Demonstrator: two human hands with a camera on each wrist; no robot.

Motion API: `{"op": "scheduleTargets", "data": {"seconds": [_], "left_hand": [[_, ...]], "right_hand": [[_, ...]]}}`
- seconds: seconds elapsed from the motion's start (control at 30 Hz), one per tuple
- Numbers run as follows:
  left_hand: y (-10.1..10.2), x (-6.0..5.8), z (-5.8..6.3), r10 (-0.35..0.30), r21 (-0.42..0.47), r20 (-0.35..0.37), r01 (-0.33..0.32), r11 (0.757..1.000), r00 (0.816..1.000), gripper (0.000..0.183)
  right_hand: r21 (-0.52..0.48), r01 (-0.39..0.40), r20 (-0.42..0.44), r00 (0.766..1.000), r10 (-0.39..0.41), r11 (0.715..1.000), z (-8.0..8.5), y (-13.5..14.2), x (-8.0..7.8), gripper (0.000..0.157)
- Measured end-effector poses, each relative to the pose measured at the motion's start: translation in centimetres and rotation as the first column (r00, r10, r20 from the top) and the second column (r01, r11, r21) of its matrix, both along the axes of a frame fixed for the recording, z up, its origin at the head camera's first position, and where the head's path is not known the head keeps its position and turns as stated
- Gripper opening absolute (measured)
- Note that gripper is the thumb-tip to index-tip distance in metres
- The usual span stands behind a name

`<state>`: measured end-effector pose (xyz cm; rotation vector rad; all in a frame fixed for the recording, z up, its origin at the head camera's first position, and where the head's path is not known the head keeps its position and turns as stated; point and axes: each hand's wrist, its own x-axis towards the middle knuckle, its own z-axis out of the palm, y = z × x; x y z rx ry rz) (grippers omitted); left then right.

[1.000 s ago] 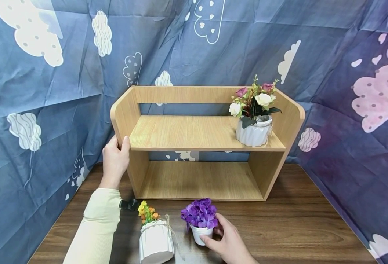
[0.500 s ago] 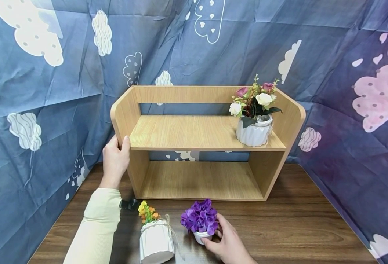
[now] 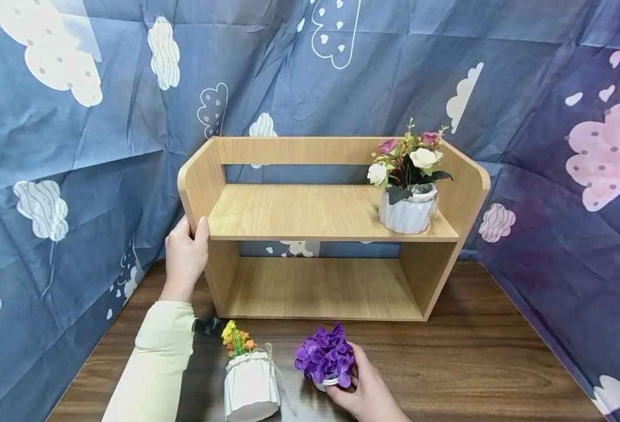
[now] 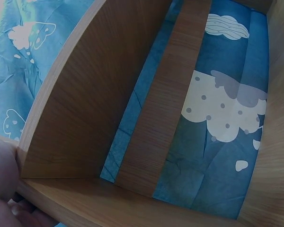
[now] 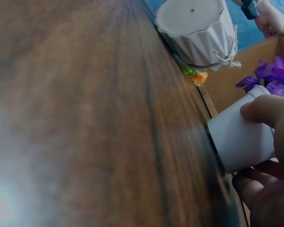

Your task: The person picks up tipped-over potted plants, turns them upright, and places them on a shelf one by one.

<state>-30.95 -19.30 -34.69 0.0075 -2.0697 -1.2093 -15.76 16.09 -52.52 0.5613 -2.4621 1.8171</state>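
My left hand grips the left side panel of a two-level wooden shelf, with the thumb on its front edge. At the front of the table, my right hand holds a small white flowerpot by its side. Purple artificial flowers fill this pot and hide most of it in the head view. Left of it, a white pot with yellow and orange flowers lies on its side, its base towards me and twine round it.
A larger white pot with white and dark pink roses stands on the right of the upper shelf level. Blue cloud-printed cloth hangs behind and beside the dark wooden table.
The purple-flowered pot has tipped in my right hand, its flowers coming towards me and covering more of the white side. It has shifted slightly right. My left hand stays on the shelf.
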Motion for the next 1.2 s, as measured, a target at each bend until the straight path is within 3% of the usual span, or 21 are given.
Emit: {"op": "scheduleTargets", "data": {"seconds": [0.3, 0.57, 1.2], "left_hand": [[-0.1, -0.2, -0.1, -0.003, -0.011, -0.013, 0.003, 1.0, 1.0, 0.033], [0.0, -0.1, -0.1, -0.006, -0.009, -0.007, 0.006, 1.0, 1.0, 0.033], [-0.1, -0.1, -0.2, -0.008, 0.002, -0.002, 0.008, 1.0, 1.0, 0.033]], "right_hand": [[-0.023, 0.064, 0.12, 0.991, -0.061, 0.998, 0.4, -0.2, 0.2, 0.095], [0.108, 0.187, 0.06, 0.979, -0.194, 0.976, 0.6, -0.9, 0.3, 0.082], [0.13, 0.188, 0.02, 0.981, -0.192, 0.974, 1.1, -0.9, 0.2, 0.078]]}}
